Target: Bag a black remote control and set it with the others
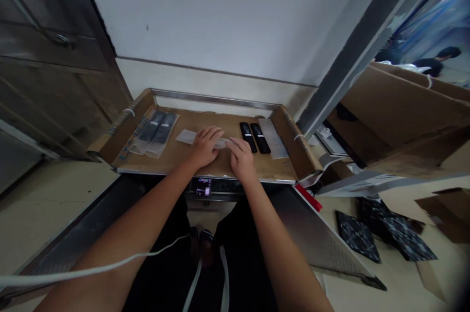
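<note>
My left hand (206, 148) is palm down over a translucent white plastic sleeve (185, 136), gripping it with curled fingers. The sleeve's left end sticks out past that hand. At its other end, my right hand (242, 156) holds the sleeve between thumb and fingers. Whether anything is inside it is hidden by my hands. Just right of my right hand lie two black remote controls (260, 138), side by side. Beyond them a flat translucent sleeve (274, 138) rests on the cardboard. On the left, two dark remote controls in translucent sleeves (157, 128) lie next to each other.
The cardboard-lined work surface (205, 167) has raised sides. A phone (203, 187) with a lit screen lies below its front edge. White cables cross my lap. A large cardboard box (407, 121) stands to the right, with dark patterned bags (389, 228) on the floor.
</note>
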Tool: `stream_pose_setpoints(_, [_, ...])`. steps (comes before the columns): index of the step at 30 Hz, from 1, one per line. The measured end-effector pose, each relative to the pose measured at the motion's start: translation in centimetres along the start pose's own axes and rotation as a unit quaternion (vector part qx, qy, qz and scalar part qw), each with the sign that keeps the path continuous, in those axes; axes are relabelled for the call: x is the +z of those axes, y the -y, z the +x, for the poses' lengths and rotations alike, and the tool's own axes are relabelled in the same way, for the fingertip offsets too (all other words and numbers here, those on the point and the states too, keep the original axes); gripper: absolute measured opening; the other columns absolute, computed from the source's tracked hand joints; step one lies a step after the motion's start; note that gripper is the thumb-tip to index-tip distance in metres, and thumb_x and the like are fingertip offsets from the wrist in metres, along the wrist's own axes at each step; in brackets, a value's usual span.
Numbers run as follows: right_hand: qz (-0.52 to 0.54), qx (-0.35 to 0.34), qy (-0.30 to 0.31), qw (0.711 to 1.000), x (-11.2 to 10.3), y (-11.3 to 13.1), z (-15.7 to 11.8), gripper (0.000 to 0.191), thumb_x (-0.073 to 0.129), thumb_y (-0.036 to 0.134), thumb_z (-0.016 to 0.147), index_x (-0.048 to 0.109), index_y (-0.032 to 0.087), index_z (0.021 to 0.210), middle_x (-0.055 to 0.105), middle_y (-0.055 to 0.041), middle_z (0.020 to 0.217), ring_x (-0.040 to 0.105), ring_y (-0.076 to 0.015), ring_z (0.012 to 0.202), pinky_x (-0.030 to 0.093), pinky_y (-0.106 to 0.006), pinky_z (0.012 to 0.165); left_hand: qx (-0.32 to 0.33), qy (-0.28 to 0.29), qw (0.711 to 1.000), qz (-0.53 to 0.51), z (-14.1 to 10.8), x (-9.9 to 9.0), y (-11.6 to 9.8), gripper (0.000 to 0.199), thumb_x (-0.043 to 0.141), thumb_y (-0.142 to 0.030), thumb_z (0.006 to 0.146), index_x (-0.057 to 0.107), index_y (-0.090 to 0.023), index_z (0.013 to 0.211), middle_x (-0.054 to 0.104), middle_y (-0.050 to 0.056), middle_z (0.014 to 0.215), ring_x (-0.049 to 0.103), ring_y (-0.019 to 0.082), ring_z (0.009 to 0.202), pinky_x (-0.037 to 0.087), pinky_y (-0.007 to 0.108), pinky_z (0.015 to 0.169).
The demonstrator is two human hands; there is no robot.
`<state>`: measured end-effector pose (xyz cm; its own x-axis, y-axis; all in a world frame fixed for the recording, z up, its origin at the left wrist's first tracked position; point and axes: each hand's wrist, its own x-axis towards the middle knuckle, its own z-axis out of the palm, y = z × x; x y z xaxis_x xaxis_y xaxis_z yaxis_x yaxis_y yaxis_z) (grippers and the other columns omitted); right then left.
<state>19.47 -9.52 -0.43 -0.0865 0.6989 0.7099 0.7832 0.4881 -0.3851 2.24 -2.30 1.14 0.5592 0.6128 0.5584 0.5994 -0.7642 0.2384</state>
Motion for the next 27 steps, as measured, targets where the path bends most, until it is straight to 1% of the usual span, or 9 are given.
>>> stream_pose_setpoints(4, [0.04,0.038,-0.045,0.997,-0.4,-0.1,-0.1,0.042,0.044,0.013,0.091,0.066,0.025,0.125,0.062,-0.0093,0.131,0.054,-0.023,0.124,0.045,-0.046,0.107,0.015,0.035,0.999,0.013,0.7,0.8,0.2,0.047,0.05,-0.012,0.087,0.056,-0.018,0.133,0.06,0.01,0.134,0.052,0.026,0.124,0.036,0.045,0.108])
stream_pose_setpoints(6, [0.056,0.09,-0.094,0.99,-0.5,-0.3,0.0,0.041,0.048,0.015,0.088,0.065,0.022,0.125,0.062,-0.0117,0.128,0.056,-0.024,0.12,0.048,-0.044,0.102,0.002,0.036,0.999,0.028,0.9,1.1,0.3,0.044,0.045,-0.013,0.09,0.057,-0.017,0.132,0.061,0.01,0.134,0.053,0.027,0.122,0.038,0.045,0.105])
stream_pose_setpoints(8, [0.081,0.152,-0.121,0.978,-0.4,-0.6,0.1,0.034,0.05,0.019,0.087,0.068,0.019,0.115,0.067,-0.0122,0.117,0.062,-0.0235,0.109,0.053,-0.039,0.092,-0.007,0.032,0.999,0.036,1.0,1.3,0.4,0.043,0.043,-0.015,0.093,0.057,-0.016,0.134,0.061,0.01,0.135,0.054,0.027,0.121,0.039,0.045,0.103])
stream_pose_setpoints(10, [0.116,0.201,-0.103,0.967,-0.2,-0.9,0.1,0.026,0.051,0.025,0.088,0.071,0.019,0.102,0.071,-0.0099,0.103,0.065,-0.0214,0.094,0.055,-0.034,0.083,-0.009,0.031,0.999,0.037,0.9,1.5,0.5,0.044,0.043,-0.015,0.093,0.056,-0.015,0.135,0.061,0.01,0.135,0.054,0.027,0.121,0.039,0.044,0.103])
stream_pose_setpoints(12, [0.151,0.221,-0.069,0.961,0.1,-1.3,0.1,0.024,0.053,0.031,0.089,0.072,0.019,0.099,0.072,-0.0081,0.097,0.067,-0.0201,0.087,0.054,-0.033,0.08,-0.011,0.033,0.999,0.035,0.9,1.5,0.6,0.044,0.043,-0.016,0.093,0.055,-0.015,0.136,0.061,0.011,0.135,0.054,0.026,0.121,0.04,0.043,0.103])
stream_pose_setpoints(17, [0.223,0.242,-0.055,0.943,0.5,-1.9,0.5,0.033,0.057,0.042,0.088,0.072,0.02,0.108,0.071,-0.0093,0.11,0.066,-0.0206,0.097,0.052,-0.034,0.087,-0.011,0.043,0.999,0.02,0.9,1.3,0.3,0.044,0.04,-0.017,0.096,0.053,-0.016,0.137,0.061,0.012,0.134,0.054,0.026,0.122,0.041,0.044,0.102])
stream_pose_setpoints(21, [0.314,0.324,-0.014,0.892,0.4,-2.3,1.0,0.044,0.059,0.054,0.084,0.071,0.022,0.111,0.071,-0.0078,0.109,0.067,-0.0184,0.084,0.053,-0.029,0.068,0.0,0.052,0.999,0.015,0.9,1.1,0.1,0.045,0.04,-0.016,0.095,0.052,-0.017,0.138,0.061,0.011,0.134,0.055,0.025,0.122,0.04,0.045,0.101])
stream_pose_setpoints(24, [0.381,0.365,0.024,0.849,0.2,-2.3,1.3,0.045,0.062,0.057,0.08,0.071,0.021,0.104,0.072,-0.0052,0.094,0.067,-0.0158,0.073,0.047,-0.024,0.056,0.003,0.062,0.998,0.019,1.0,1.1,-0.1,0.047,0.043,-0.017,0.093,0.051,-0.018,0.139,0.061,0.012,0.132,0.055,0.026,0.121,0.039,0.046,0.102])
stream_pose_setpoints(27, [0.389,0.376,0.025,0.841,0.2,-2.1,1.5,0.037,0.067,0.052,0.075,0.071,0.019,0.092,0.068,-0.002,0.077,0.063,-0.0134,0.064,0.044,-0.022,0.053,0.0,0.069,0.997,0.018,1.1,1.1,-0.3,0.052,0.053,-0.023,0.087,0.05,-0.018,0.139,0.06,0.012,0.132,0.054,0.028,0.121,0.038,0.046,0.103])
